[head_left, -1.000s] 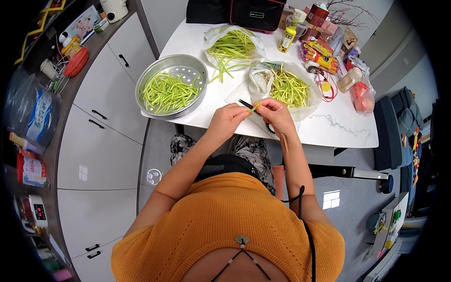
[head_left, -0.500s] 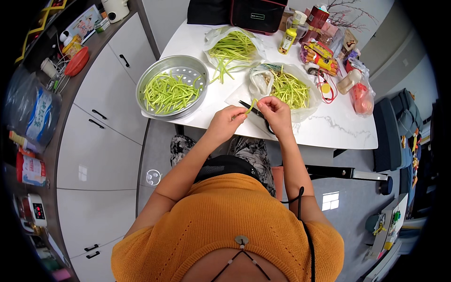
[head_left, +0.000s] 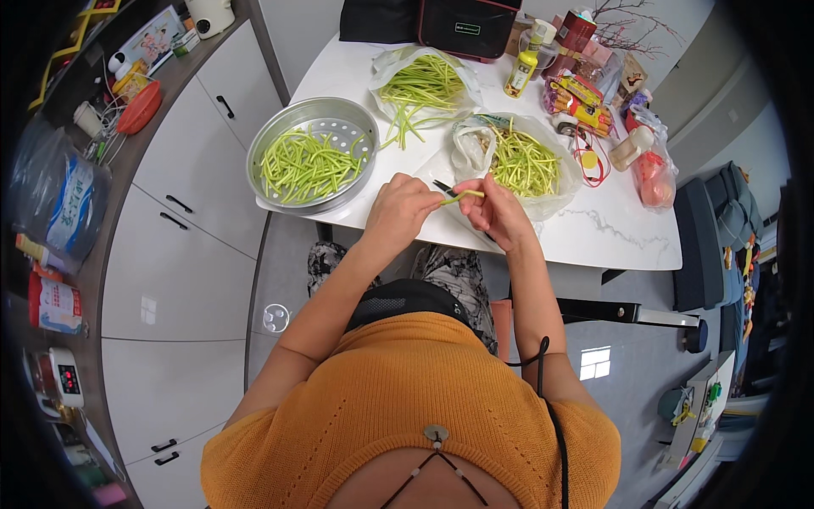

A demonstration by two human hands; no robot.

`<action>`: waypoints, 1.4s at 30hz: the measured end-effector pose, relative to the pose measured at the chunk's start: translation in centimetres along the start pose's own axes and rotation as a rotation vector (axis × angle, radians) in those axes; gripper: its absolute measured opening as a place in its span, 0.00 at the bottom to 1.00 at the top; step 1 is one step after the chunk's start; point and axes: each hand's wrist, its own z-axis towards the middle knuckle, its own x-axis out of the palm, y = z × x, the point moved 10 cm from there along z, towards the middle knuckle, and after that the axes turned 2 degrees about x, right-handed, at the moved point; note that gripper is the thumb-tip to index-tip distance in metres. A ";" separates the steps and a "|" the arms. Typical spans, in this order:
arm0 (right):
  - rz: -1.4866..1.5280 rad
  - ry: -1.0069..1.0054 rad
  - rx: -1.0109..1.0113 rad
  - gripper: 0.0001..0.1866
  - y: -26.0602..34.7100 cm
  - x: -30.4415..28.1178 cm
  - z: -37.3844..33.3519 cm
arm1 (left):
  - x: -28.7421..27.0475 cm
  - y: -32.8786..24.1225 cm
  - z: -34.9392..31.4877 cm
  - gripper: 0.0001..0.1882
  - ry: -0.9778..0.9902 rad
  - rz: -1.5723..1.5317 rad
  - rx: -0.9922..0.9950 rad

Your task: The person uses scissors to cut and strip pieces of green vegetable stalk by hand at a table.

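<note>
Both my hands are over the table's front edge with one short green stem (head_left: 463, 197) stretched between them. My left hand (head_left: 398, 214) pinches its left end between thumb and fingertips. The stem's other end lies at the fingers of my right hand (head_left: 500, 214), thumb against it. Beneath, partly hidden by my right hand, are black-bladed scissors (head_left: 442, 186). A round metal pan with a perforated base (head_left: 360, 127) holds cut green stems (head_left: 309, 165) to the left. Behind my right hand, an open plastic bag (head_left: 566, 174) contains tangled stems and trimmings (head_left: 526, 161).
Another plastic bag (head_left: 386, 66) with long stems (head_left: 422, 82) lies farther back. A yellow bottle (head_left: 521, 72), snack packs (head_left: 581, 102) and a bag with a pinkish-red item (head_left: 653, 178) crowd the right. White cabinets (head_left: 182, 280) stand at left.
The stem has turned from upright to nearly level. My left hand has risen slightly, and my right hand has rolled so its fingers and palm show more.
</note>
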 end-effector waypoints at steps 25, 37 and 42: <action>-0.232 -0.081 -0.133 0.15 0.9 1.2 -0.5 | 0.2 0.8 -0.4 0.07 -0.066 -0.318 -0.116; -0.389 -0.283 -0.317 0.10 2.5 0.1 -0.5 | 1.0 0.9 -0.6 0.08 -0.059 -0.409 -0.227; -0.308 -0.355 -0.379 0.12 2.6 -0.7 -0.7 | 3.1 3.3 -1.8 0.10 -0.063 -0.772 -0.494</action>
